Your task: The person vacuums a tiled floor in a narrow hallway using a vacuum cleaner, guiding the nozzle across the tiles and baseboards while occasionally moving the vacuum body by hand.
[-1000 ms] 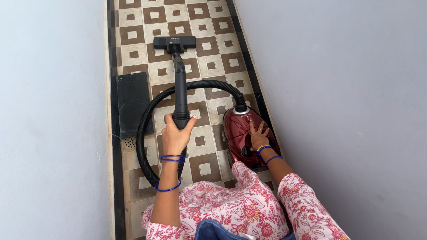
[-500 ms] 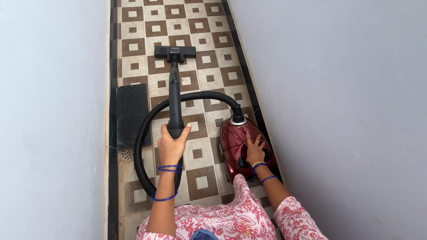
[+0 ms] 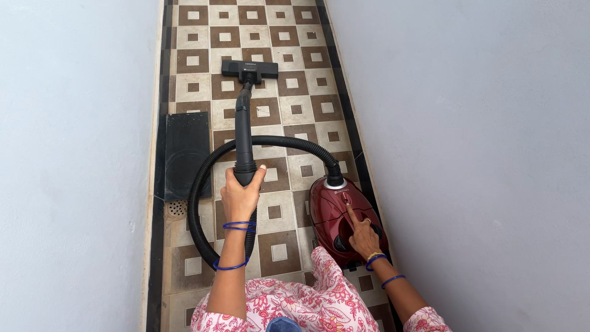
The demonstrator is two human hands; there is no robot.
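Note:
My left hand point(image 3: 241, 195) grips the black wand point(image 3: 243, 132) of a vacuum cleaner, which runs forward to a flat black floor head point(image 3: 249, 70) resting on the tiles. A black hose point(image 3: 209, 175) loops from the wand round to the dark red canister point(image 3: 335, 215) at my right. My right hand point(image 3: 361, 232) rests on top of the canister, index finger stretched out and touching its lid. Blue bangles ring both wrists. I wear a pink floral garment point(image 3: 307, 307).
A narrow passage of brown and cream square-patterned floor tiles point(image 3: 276, 37) runs between two pale walls point(image 3: 74, 154). A black rectangular mat point(image 3: 186, 154) lies by the left wall, with a small round floor drain point(image 3: 176, 209) just below it.
My right hand has gone from lying flat on the canister to pointing one finger onto its lid. The view has shifted slightly; the wand stays held.

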